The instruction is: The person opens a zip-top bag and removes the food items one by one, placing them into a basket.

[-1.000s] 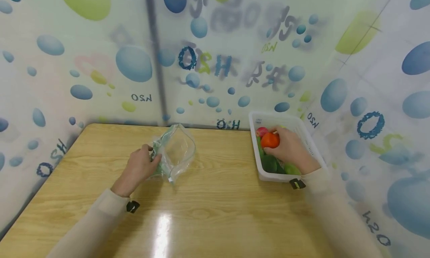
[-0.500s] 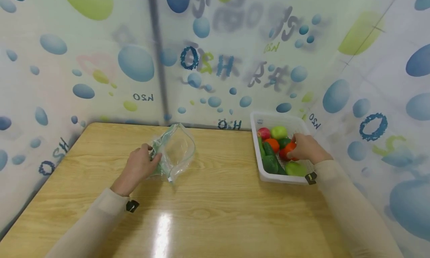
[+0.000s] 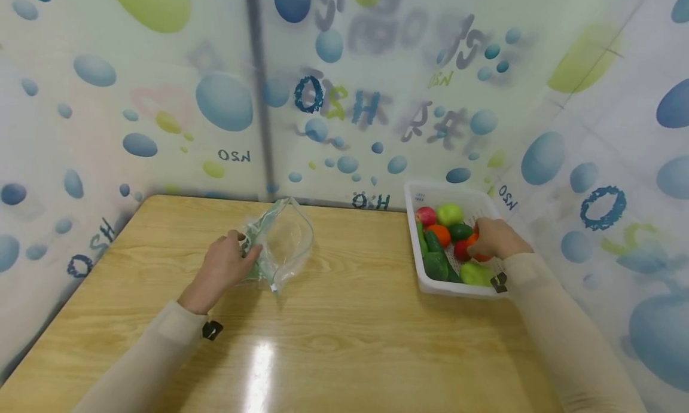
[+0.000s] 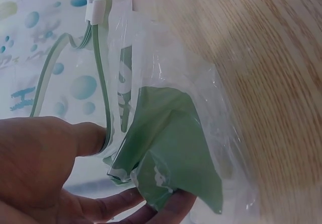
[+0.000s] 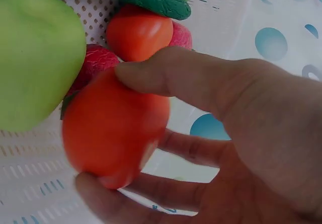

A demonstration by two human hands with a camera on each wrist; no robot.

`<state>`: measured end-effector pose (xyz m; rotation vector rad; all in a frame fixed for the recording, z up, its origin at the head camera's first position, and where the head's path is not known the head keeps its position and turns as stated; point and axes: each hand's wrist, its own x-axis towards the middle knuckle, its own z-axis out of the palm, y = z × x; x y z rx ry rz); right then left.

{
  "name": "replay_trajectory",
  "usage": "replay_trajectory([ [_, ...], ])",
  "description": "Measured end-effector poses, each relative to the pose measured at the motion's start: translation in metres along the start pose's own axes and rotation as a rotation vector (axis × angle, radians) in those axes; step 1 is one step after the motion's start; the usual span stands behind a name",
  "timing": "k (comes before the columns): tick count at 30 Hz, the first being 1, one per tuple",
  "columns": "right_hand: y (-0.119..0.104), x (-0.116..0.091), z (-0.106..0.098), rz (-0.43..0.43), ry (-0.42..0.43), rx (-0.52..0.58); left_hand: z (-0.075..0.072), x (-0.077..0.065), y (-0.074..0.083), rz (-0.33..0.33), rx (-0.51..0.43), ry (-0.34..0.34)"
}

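Note:
My left hand [image 3: 223, 269] grips a clear zip-lock bag [image 3: 293, 242] by its edge, and the bag's mouth gapes to the right. In the left wrist view, thumb and fingers stand on either side of the bag's green printed part [image 4: 176, 143]. My right hand [image 3: 497, 238] is inside a white plastic basket [image 3: 411, 222] at the table's right. Its thumb and fingers hold a red-orange tomato [image 5: 118, 128], which the head view mostly hides. Beside it in the basket are a green pear-like fruit [image 3: 476, 274], a dark green cucumber [image 5: 151, 0] and another tomato [image 3: 441, 235].
A pink-red fruit [image 3: 426, 216] and a green apple [image 3: 450, 214] lie at the back of the basket. Under everything is a wooden table [image 3: 344, 335]. A wall with a bubble print [image 3: 344, 132] closes off the back, and another stands at the right.
My right hand has let go of the tomato at the basket's left, moved right and taken hold of another one. My left hand stays on the bag. The head view has shifted slightly.

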<state>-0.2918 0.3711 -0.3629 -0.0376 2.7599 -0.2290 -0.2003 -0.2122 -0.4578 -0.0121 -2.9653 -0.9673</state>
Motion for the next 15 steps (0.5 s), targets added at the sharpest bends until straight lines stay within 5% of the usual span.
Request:
replay_trajectory([
  [8, 0.000, 0.001, 0.003, 0.052, -0.055, 0.049, 0.002, 0.001, -0.003, -0.006, 0.010, 0.000],
  [15, 0.006, 0.003, 0.011, 0.001, 0.006, 0.033, 0.003, 0.001, -0.003, -0.002, -0.005, 0.005],
])
